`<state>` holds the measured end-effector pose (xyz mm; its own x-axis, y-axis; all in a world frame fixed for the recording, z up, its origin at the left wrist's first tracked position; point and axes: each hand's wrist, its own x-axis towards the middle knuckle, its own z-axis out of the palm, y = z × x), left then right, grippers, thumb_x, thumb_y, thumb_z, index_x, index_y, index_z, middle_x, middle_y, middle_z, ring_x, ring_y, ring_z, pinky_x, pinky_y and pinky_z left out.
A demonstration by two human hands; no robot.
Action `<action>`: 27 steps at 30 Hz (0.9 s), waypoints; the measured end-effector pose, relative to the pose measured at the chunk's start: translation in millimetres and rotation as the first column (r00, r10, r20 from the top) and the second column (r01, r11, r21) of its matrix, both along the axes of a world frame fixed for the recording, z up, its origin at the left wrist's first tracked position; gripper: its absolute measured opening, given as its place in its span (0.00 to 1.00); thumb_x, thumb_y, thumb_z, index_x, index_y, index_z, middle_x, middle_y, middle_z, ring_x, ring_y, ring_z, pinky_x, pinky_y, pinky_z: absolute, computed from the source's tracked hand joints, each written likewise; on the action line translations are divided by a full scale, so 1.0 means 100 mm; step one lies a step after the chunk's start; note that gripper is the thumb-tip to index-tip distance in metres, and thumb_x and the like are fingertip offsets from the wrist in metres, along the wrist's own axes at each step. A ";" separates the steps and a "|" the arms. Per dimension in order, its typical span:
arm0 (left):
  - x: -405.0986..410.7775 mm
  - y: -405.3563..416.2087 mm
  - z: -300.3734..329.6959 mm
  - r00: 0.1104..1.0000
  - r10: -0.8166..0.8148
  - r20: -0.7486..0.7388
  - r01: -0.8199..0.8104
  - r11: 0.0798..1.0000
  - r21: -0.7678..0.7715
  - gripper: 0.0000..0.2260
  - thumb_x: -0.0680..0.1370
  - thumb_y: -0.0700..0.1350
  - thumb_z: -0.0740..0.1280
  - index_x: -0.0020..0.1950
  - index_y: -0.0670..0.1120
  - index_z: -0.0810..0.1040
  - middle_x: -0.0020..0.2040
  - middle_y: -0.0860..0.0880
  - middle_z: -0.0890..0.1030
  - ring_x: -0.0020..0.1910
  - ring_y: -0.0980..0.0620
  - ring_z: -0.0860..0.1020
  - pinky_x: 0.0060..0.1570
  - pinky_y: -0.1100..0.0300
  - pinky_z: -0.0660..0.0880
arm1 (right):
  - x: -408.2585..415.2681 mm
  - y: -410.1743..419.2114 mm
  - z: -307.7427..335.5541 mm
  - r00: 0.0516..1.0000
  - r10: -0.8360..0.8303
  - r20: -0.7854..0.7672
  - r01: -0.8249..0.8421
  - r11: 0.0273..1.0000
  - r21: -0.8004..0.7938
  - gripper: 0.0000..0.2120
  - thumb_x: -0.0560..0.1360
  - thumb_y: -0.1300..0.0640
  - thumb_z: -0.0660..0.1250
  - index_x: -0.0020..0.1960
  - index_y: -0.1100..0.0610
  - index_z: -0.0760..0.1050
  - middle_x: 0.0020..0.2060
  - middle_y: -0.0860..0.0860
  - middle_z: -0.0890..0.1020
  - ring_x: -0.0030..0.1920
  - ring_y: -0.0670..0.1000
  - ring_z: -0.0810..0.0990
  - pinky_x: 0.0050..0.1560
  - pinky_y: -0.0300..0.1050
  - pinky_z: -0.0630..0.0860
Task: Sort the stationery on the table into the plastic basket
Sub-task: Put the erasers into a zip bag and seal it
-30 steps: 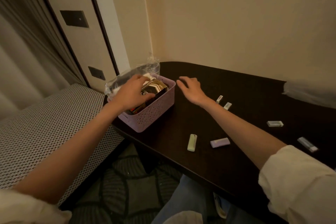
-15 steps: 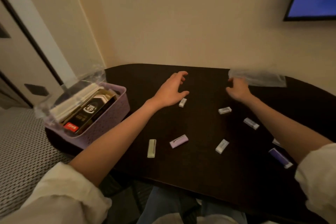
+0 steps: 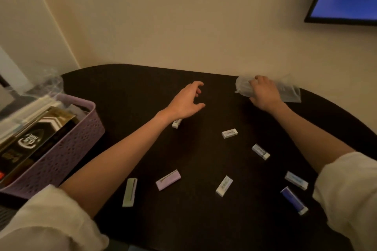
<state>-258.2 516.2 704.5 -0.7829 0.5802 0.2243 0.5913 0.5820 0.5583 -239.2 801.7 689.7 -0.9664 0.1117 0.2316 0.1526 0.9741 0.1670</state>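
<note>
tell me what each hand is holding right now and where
The right hand grips the clear plastic bag at its left end. The left hand holds nothing.

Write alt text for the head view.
The right hand grips a crumpled clear plastic bag at the far edge of a dark wooden table, the left hand open above small scattered erasers. A perforated lilac plastic basket holding boxes stands at the left.

Perforated plastic basket (image 3: 67,149); crinkly clear bag (image 3: 287,91); matt dark table (image 3: 204,220).
</note>
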 end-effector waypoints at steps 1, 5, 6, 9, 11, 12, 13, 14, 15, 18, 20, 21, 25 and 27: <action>-0.04 0.03 -0.04 1.000 0.000 0.012 0.000 1.000 -0.008 0.30 0.75 0.44 0.71 0.74 0.44 0.63 0.64 0.45 0.74 0.62 0.51 0.75 0.62 0.57 0.72 | -0.05 0.01 -0.02 1.000 0.000 0.023 0.000 1.000 0.023 0.23 0.73 0.59 0.68 0.67 0.60 0.69 0.68 0.60 0.68 0.68 0.61 0.66 0.68 0.55 0.63; -0.15 0.12 -0.16 0.999 0.003 0.042 -0.003 1.000 0.017 0.29 0.75 0.43 0.71 0.73 0.44 0.64 0.63 0.46 0.75 0.61 0.51 0.75 0.62 0.57 0.72 | -0.21 0.04 -0.11 0.999 0.021 -0.041 -0.016 0.993 0.118 0.13 0.74 0.61 0.63 0.57 0.62 0.76 0.57 0.60 0.78 0.60 0.60 0.72 0.65 0.52 0.64; -0.17 0.12 -0.18 0.999 0.006 0.047 -0.007 1.000 0.021 0.29 0.75 0.44 0.71 0.73 0.45 0.64 0.64 0.46 0.75 0.62 0.52 0.74 0.63 0.57 0.72 | -0.22 0.03 -0.12 0.997 0.029 -0.064 -0.021 0.992 0.128 0.10 0.75 0.61 0.62 0.53 0.63 0.78 0.53 0.60 0.79 0.57 0.60 0.73 0.63 0.52 0.65; -0.22 0.08 -0.23 0.996 0.045 0.077 -0.048 0.998 0.033 0.28 0.75 0.44 0.71 0.73 0.46 0.65 0.65 0.47 0.74 0.62 0.53 0.74 0.62 0.58 0.73 | -0.26 -0.05 -0.07 0.980 0.058 -0.191 -0.057 0.998 0.009 0.09 0.76 0.61 0.61 0.45 0.64 0.79 0.45 0.61 0.81 0.51 0.60 0.75 0.57 0.53 0.67; -0.23 0.04 -0.23 0.987 0.081 0.136 -0.092 0.993 0.079 0.29 0.75 0.44 0.72 0.73 0.46 0.65 0.65 0.47 0.74 0.62 0.54 0.74 0.60 0.59 0.73 | -0.27 -0.22 0.05 0.946 0.041 -0.323 -0.112 0.973 -0.203 0.08 0.76 0.59 0.63 0.46 0.63 0.80 0.43 0.59 0.82 0.49 0.58 0.76 0.53 0.50 0.70; -0.22 0.02 -0.21 0.979 0.092 0.182 -0.114 0.987 0.113 0.30 0.75 0.45 0.72 0.73 0.46 0.64 0.66 0.47 0.74 0.62 0.54 0.74 0.60 0.60 0.73 | -0.26 -0.33 0.14 0.924 0.012 -0.383 -0.154 0.927 -0.342 0.08 0.77 0.58 0.65 0.47 0.62 0.80 0.44 0.57 0.82 0.48 0.55 0.77 0.51 0.47 0.72; -0.21 0.00 -0.20 0.966 0.096 0.239 -0.134 0.979 0.150 0.32 0.74 0.47 0.73 0.74 0.46 0.63 0.66 0.47 0.73 0.62 0.54 0.74 0.60 0.59 0.73 | -0.24 -0.45 0.23 0.907 -0.025 -0.421 -0.199 0.855 -0.480 0.07 0.76 0.58 0.66 0.48 0.60 0.80 0.44 0.55 0.82 0.47 0.52 0.78 0.50 0.43 0.72; -0.19 -0.01 -0.17 0.950 0.088 0.300 -0.149 0.971 0.187 0.35 0.73 0.49 0.74 0.75 0.47 0.62 0.67 0.48 0.73 0.63 0.53 0.74 0.60 0.59 0.73 | -0.21 -0.58 0.35 0.890 -0.054 -0.453 -0.251 0.771 -0.585 0.06 0.76 0.58 0.66 0.48 0.60 0.80 0.44 0.53 0.82 0.45 0.49 0.78 0.48 0.39 0.73; -0.15 -0.03 -0.14 0.933 0.072 0.352 -0.157 0.963 0.220 0.38 0.71 0.51 0.75 0.76 0.48 0.60 0.68 0.48 0.72 0.63 0.53 0.73 0.61 0.57 0.73 | -0.17 -0.69 0.47 0.865 -0.071 -0.497 -0.313 0.698 -0.644 0.06 0.76 0.58 0.67 0.47 0.59 0.81 0.42 0.52 0.82 0.43 0.46 0.78 0.47 0.36 0.73; 0.01 -0.08 -0.03 0.916 0.008 0.400 -0.128 0.953 0.275 0.45 0.67 0.54 0.77 0.77 0.51 0.57 0.71 0.49 0.69 0.66 0.53 0.71 0.63 0.56 0.72 | 0.01 -0.93 0.86 0.772 -0.129 -0.623 -0.471 0.542 -0.696 0.03 0.74 0.59 0.69 0.45 0.58 0.81 0.38 0.48 0.81 0.38 0.41 0.77 0.43 0.29 0.73; 0.15 -0.15 0.06 0.932 -0.029 0.361 -0.079 0.956 0.282 0.46 0.67 0.54 0.78 0.78 0.52 0.55 0.73 0.49 0.67 0.68 0.53 0.69 0.64 0.56 0.71 | 0.10 -1.02 1.07 0.736 -0.206 -0.645 -0.528 0.420 -0.738 0.03 0.74 0.59 0.70 0.43 0.58 0.81 0.35 0.47 0.80 0.36 0.42 0.78 0.40 0.32 0.75; 0.24 -0.19 0.10 0.941 -0.048 0.336 -0.050 0.959 0.278 0.47 0.66 0.54 0.78 0.78 0.52 0.55 0.73 0.49 0.65 0.69 0.53 0.68 0.65 0.55 0.70 | 0.14 -1.06 1.15 0.735 -0.245 -0.632 -0.537 0.359 -0.763 0.04 0.74 0.59 0.70 0.42 0.58 0.81 0.34 0.48 0.80 0.34 0.43 0.78 0.37 0.35 0.76; 0.58 -0.38 0.24 0.973 -0.089 0.212 0.042 0.975 0.216 0.53 0.61 0.62 0.76 0.78 0.54 0.51 0.77 0.50 0.58 0.72 0.55 0.64 0.69 0.55 0.66 | 0.32 -1.24 1.28 0.812 -0.339 -0.475 -0.462 0.125 -0.878 0.06 0.75 0.60 0.68 0.40 0.59 0.78 0.30 0.51 0.78 0.28 0.44 0.77 0.30 0.36 0.74; 0.71 -0.45 0.28 0.996 -0.051 0.073 0.038 0.984 0.171 0.52 0.62 0.64 0.76 0.78 0.53 0.52 0.77 0.51 0.58 0.71 0.56 0.65 0.66 0.57 0.67 | 0.40 -1.34 1.26 0.859 -0.355 -0.370 -0.394 0.004 -0.919 0.06 0.75 0.62 0.68 0.38 0.60 0.77 0.31 0.52 0.78 0.28 0.46 0.77 0.29 0.37 0.74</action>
